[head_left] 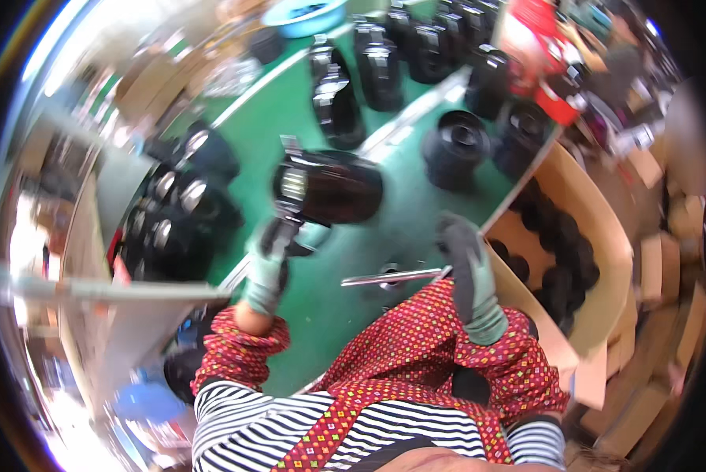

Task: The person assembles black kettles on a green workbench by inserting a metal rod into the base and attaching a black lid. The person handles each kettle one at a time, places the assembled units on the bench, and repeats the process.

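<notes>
My left hand, in a grey-and-green work glove, is closed around the handle end of a glossy black jug-like vessel. The vessel lies on its side in the air over the green table, its rounded body toward the right. My right hand, gloved alike, is raised at the table's near right edge. Motion smears its fingers, so their grip is unclear. Beside it a thin metal rod runs across a small round fitting; whether the hand touches the rod cannot be made out.
Several black vessels stand along the far side of the green table. Black cylinders stand at right, and more black vessels cluster at left. A cardboard box of black parts adjoins the right edge. Another person sits far right.
</notes>
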Action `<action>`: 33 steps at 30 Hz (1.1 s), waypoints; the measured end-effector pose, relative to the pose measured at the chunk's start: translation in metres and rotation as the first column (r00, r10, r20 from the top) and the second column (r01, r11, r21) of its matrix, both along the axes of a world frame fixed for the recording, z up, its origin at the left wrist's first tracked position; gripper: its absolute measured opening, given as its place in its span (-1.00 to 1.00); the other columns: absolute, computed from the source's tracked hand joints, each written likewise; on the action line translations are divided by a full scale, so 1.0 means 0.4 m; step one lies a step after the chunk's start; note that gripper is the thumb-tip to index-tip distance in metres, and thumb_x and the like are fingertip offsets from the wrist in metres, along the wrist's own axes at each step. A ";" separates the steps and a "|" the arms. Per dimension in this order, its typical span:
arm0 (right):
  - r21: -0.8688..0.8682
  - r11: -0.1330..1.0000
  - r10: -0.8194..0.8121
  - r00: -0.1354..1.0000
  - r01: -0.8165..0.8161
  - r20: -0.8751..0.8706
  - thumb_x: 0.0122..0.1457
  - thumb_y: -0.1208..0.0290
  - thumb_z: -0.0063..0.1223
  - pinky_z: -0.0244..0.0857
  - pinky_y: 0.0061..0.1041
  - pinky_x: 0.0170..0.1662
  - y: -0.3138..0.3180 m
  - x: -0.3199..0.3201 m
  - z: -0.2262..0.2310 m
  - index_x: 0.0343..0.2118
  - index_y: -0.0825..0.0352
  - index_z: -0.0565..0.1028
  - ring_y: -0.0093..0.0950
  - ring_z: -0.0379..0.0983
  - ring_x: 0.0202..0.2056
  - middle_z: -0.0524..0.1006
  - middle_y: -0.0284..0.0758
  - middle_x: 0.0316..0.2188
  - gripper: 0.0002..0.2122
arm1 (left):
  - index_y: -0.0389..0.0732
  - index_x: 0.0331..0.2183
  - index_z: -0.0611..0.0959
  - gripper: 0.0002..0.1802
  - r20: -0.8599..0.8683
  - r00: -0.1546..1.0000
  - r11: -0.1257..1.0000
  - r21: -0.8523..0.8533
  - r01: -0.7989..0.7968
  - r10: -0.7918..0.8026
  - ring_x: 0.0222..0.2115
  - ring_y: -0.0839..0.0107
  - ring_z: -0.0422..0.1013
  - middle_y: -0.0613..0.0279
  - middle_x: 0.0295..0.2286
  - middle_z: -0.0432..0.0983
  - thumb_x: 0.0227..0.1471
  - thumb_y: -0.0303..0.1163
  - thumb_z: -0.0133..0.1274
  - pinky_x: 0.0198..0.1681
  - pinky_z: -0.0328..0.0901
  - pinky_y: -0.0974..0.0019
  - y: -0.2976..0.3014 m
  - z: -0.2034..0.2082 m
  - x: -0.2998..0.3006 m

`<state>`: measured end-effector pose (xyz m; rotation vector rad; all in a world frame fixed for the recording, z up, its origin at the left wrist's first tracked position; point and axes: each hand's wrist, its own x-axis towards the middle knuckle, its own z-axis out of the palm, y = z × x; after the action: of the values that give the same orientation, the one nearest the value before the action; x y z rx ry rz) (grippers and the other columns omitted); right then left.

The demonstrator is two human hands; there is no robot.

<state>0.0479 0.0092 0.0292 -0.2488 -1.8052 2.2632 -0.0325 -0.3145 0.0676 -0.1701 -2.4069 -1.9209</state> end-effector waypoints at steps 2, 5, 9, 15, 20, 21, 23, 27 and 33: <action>-0.127 0.984 0.135 0.989 -0.128 0.055 0.44 0.44 0.00 0.35 -0.51 0.14 -0.038 0.042 0.029 0.18 0.46 0.45 -0.51 0.48 0.00 0.54 -0.29 0.01 -0.68 | -0.27 -0.05 0.69 -0.65 -0.201 0.974 0.978 -0.151 -0.141 0.110 -0.25 0.40 0.55 0.14 -0.16 0.65 0.30 -0.21 0.13 -0.25 0.50 0.23 -0.135 -0.069 -0.213; 0.079 0.972 0.208 0.965 -0.223 0.161 0.39 0.46 0.11 0.40 -0.46 0.12 -0.008 0.119 0.048 0.12 0.42 0.49 -0.49 0.53 0.03 0.58 -0.24 -0.01 -0.70 | -0.18 0.01 0.68 -0.62 0.021 0.975 0.974 -0.062 -0.219 0.221 -0.28 0.29 0.62 0.13 -0.14 0.64 0.32 -0.14 0.07 -0.42 0.52 0.22 -0.236 -0.067 -0.481; 0.253 0.959 0.066 0.967 -0.130 0.245 0.37 0.50 0.09 0.39 -0.47 0.17 0.071 0.161 0.037 0.12 0.39 0.53 -0.49 0.54 0.04 0.60 -0.24 0.01 -0.71 | -0.18 0.08 0.67 -0.55 0.068 0.952 0.950 -0.110 -0.292 0.300 -0.25 0.23 0.63 0.09 -0.26 0.70 0.32 -0.10 0.09 -0.39 0.54 0.11 -0.472 -0.201 -0.837; 0.205 0.974 -0.162 0.924 0.094 0.346 0.34 0.55 0.03 0.34 -0.42 0.23 0.243 0.226 0.034 0.09 0.41 0.54 -0.42 0.54 0.11 0.63 -0.22 0.01 -0.71 | -0.28 0.15 0.62 -0.31 0.005 0.831 0.787 -0.323 -0.525 0.556 -0.06 0.20 0.56 0.22 -0.04 0.68 0.13 -0.04 0.30 0.07 0.42 0.13 -0.454 -0.189 -1.143; 0.413 0.849 -0.462 0.840 0.328 0.283 0.31 0.48 0.16 0.41 -0.40 0.16 0.511 0.286 -0.133 0.09 0.41 0.50 -0.37 0.54 0.06 0.58 -0.19 0.02 -0.68 | -0.32 0.15 0.59 -0.31 -0.064 0.898 0.827 -0.366 -0.427 0.435 -0.04 0.12 0.55 0.08 -0.03 0.64 0.17 -0.02 0.25 0.07 0.43 0.08 -0.432 -0.116 -1.317; 0.638 0.732 -0.526 0.793 0.238 0.307 0.28 0.39 0.21 0.41 -0.35 0.16 0.579 0.308 -0.160 0.10 0.36 0.51 -0.31 0.55 0.04 0.58 -0.18 -0.01 -0.64 | -0.32 0.15 0.58 -0.31 -0.070 0.907 0.826 -0.391 -0.407 0.414 -0.04 0.10 0.54 0.05 -0.03 0.63 0.18 -0.02 0.24 0.06 0.43 0.07 -0.403 -0.099 -1.339; 0.873 0.488 -0.641 0.676 -0.007 0.364 0.21 0.21 0.29 0.41 -0.26 0.15 0.713 0.356 -0.250 0.13 0.24 0.53 -0.19 0.54 0.03 0.57 -0.15 -0.05 -0.55 | -0.34 0.15 0.57 -0.31 -0.079 0.907 0.809 -0.426 -0.405 0.413 -0.03 0.07 0.54 -0.01 -0.02 0.62 0.20 -0.01 0.22 0.06 0.43 0.05 -0.401 -0.077 -1.333; 0.771 0.369 -0.652 0.447 -0.519 0.613 0.09 -0.01 0.34 0.12 0.01 0.35 0.851 0.406 -0.389 0.32 0.02 0.37 -0.13 0.31 0.29 0.41 -0.14 0.25 -0.29 | -0.37 0.15 0.55 -0.31 -0.191 0.831 0.686 -0.484 -0.543 0.523 -0.01 0.00 0.53 -0.12 -0.01 0.59 0.23 0.00 0.18 0.05 0.43 0.01 -0.416 -0.035 -1.205; 0.557 0.293 -0.513 0.364 -0.777 0.777 0.08 0.03 0.30 -0.16 0.22 0.44 0.930 0.465 -0.601 0.37 0.07 0.33 -0.13 0.17 0.40 0.37 -0.17 0.34 -0.24 | -0.42 0.17 0.50 -0.34 -0.632 0.695 0.610 -0.413 -0.676 0.343 0.09 -0.07 0.44 -0.26 0.08 0.48 0.28 -0.07 0.09 0.10 0.39 -0.03 -0.019 0.007 -0.734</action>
<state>0.2340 0.3812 -0.2113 -1.3444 -3.5162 0.2300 -0.3261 -0.3222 0.0704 0.0402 -2.2476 -0.6552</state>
